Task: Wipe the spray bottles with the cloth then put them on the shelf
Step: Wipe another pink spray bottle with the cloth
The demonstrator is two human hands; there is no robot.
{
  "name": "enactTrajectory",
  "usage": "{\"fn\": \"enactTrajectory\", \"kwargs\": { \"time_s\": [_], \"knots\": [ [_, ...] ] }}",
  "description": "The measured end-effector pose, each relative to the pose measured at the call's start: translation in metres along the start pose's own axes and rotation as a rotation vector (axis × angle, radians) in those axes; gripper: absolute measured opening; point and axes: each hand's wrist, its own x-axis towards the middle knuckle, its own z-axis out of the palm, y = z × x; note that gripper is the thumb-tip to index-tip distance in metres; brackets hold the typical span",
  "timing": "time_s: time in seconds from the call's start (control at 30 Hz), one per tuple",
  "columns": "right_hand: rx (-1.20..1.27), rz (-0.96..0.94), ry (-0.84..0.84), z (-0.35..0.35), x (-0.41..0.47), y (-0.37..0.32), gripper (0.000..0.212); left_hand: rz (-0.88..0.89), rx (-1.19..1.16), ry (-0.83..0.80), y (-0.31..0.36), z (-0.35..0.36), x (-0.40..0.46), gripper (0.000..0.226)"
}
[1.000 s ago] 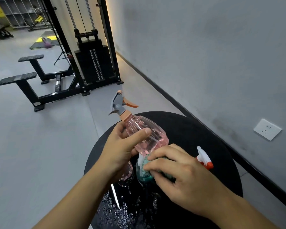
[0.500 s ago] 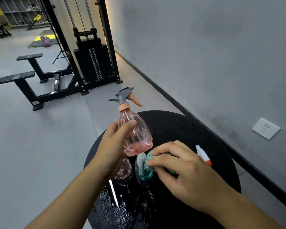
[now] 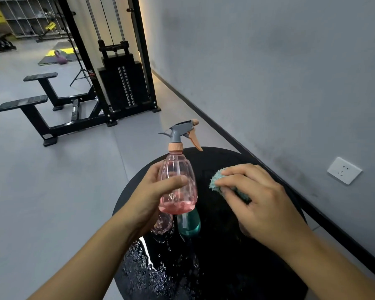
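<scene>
The left hand [image 3: 152, 198] grasps a pink spray bottle [image 3: 178, 182] around its body and holds it upright above a round black table [image 3: 258, 267], the grey-and-orange trigger head [image 3: 182, 132] uppermost and a little pink liquid pooled at the base. The right hand [image 3: 258, 200], just beside the bottle and apart from it, is clenched on a teal cloth [image 3: 217, 180]. Beneath the raised bottle stand a teal bottle [image 3: 189, 224] and a second pink bottle [image 3: 161, 224], on a tabletop beaded with water droplets [image 3: 143, 269].
</scene>
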Motion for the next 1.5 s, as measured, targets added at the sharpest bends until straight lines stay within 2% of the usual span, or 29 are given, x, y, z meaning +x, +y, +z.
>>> {"fn": "enactTrajectory", "kwargs": {
  "time_s": [0.13, 0.23, 0.47, 0.57, 0.77, 0.93, 1.07, 1.2, 1.3, 1.5],
  "knots": [
    [-0.01, 0.177, 0.098, -0.006, 0.006, -0.002, 0.02, 0.041, 0.022, -0.022, 0.001, 0.005, -0.005, 0.068],
    [0.034, 0.251, 0.146, -0.012, 0.013, -0.009, 0.02, 0.094, 0.123, -0.041, 0.003, 0.008, -0.009, 0.057],
    [0.01, 0.215, 0.345, -0.019, 0.025, -0.021, 0.012, 0.199, 0.215, 0.025, 0.014, 0.01, -0.026, 0.055],
    [0.019, 0.182, 0.338, -0.021, 0.028, -0.021, 0.013, 0.197, 0.235, 0.063, 0.017, 0.01, -0.035, 0.06],
    [0.1, 0.191, 0.354, -0.021, 0.037, -0.024, 0.014, 0.137, 0.238, 0.074, 0.018, 0.013, -0.051, 0.047],
    [0.085, 0.163, 0.365, -0.011, 0.039, -0.026, 0.019, 0.076, 0.324, -0.082, 0.008, 0.012, -0.052, 0.073],
    [0.061, 0.245, 0.284, -0.01, 0.04, -0.016, 0.027, 0.109, 0.432, -0.13, 0.003, 0.018, -0.054, 0.079],
    [0.019, 0.366, 0.201, -0.011, 0.04, -0.009, 0.027, 0.167, 0.44, -0.063, 0.004, 0.025, -0.056, 0.081],
    [0.036, 0.422, 0.127, -0.009, 0.037, -0.009, 0.028, 0.164, 0.451, -0.072, 0.003, 0.025, -0.056, 0.083],
    [0.063, 0.317, -0.049, -0.001, 0.035, -0.02, 0.03, 0.169, 0.531, -0.053, 0.0, 0.021, -0.051, 0.092]
  ]
}}
